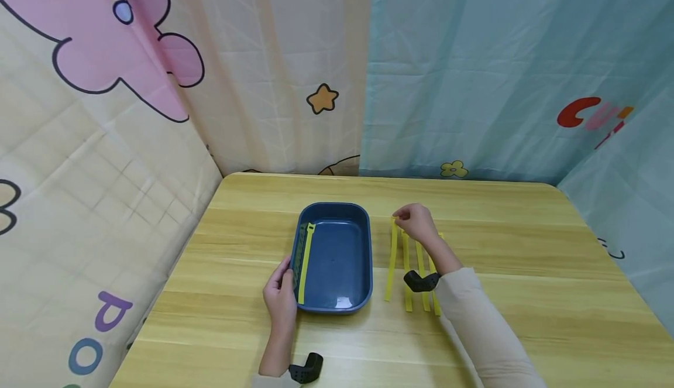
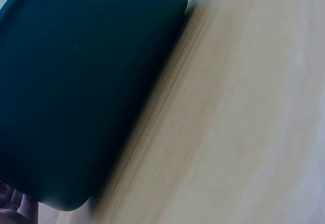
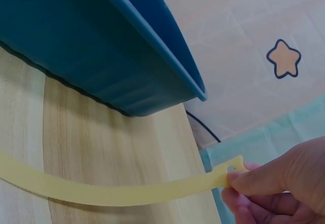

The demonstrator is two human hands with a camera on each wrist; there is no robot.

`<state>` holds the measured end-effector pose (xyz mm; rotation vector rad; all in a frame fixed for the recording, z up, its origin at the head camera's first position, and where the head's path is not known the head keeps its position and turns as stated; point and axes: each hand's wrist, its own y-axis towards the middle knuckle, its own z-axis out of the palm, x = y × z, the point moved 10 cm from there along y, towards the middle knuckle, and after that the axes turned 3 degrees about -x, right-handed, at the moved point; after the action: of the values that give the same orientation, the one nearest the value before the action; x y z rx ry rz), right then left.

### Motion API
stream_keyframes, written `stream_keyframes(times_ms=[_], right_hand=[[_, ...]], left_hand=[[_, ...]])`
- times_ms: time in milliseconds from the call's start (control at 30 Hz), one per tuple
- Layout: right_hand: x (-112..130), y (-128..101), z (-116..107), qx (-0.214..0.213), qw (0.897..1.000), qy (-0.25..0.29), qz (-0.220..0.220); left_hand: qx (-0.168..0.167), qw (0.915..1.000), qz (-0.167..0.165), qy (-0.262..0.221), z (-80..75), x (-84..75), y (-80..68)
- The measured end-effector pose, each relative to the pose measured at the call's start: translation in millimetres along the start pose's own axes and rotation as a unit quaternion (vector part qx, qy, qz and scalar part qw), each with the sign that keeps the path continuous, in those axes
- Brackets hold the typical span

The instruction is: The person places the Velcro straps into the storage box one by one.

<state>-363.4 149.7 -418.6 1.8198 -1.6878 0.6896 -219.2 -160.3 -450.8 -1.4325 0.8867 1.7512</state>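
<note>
- The left hand point(image 1: 280, 299) rests against the outer left wall of the dark blue rectangular plastic tray point(image 1: 334, 305), at the tray's 8 o'clock corner; thumb and fingers lie along the rim. In the left wrist view only the fingertips point(image 2: 12, 203) show, at the lower left edge below the tray wall point(image 2: 86, 92); whether the fingers curl round the rim cannot be told.
- The right hand point(image 1: 417, 223) pinches the far tip of one flat yellow flexible strap point(image 1: 391, 259) between thumb and fingers. In the right wrist view, the strap point(image 3: 117, 192) curves up from the surface to the pinching fingertips point(image 3: 254, 181), and its tip is off the surface.
- The held strap lies at 3 o'clock of the tray, just beside its right wall, and runs toward the person.
- Three further yellow straps point(image 1: 421, 271) lie parallel on the light wooden surface point(image 1: 526, 271), just right of the held strap, partly under the right forearm.
- One yellow strap point(image 1: 306, 262) lies inside the tray along its left wall, with a dark green strap point(image 1: 299, 259) touching it on the left.
- A black wrist mount point(image 1: 420, 281) sits on the right arm; another point(image 1: 308, 369) sits on the left arm.
</note>
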Motion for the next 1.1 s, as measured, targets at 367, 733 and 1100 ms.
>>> stream_keyframes(times_ms=[367,733,1100], right_hand=[[13,-12,-11,-0.022,0.999,0.021,-0.019],[25,-18,-25,-0.043,0.998,0.03,-0.041],[32,-23,-32,-0.041,0.998,0.04,-0.037]], left_hand=[[0.0,1.0,0.005,-0.001,2.3,-4.0,-1.4],[-0.003,1.0,-0.005,-0.006,-1.8,16.2,5.1],[-0.017,0.9998,0.009,-0.005,-4.1,25.4,8.2]])
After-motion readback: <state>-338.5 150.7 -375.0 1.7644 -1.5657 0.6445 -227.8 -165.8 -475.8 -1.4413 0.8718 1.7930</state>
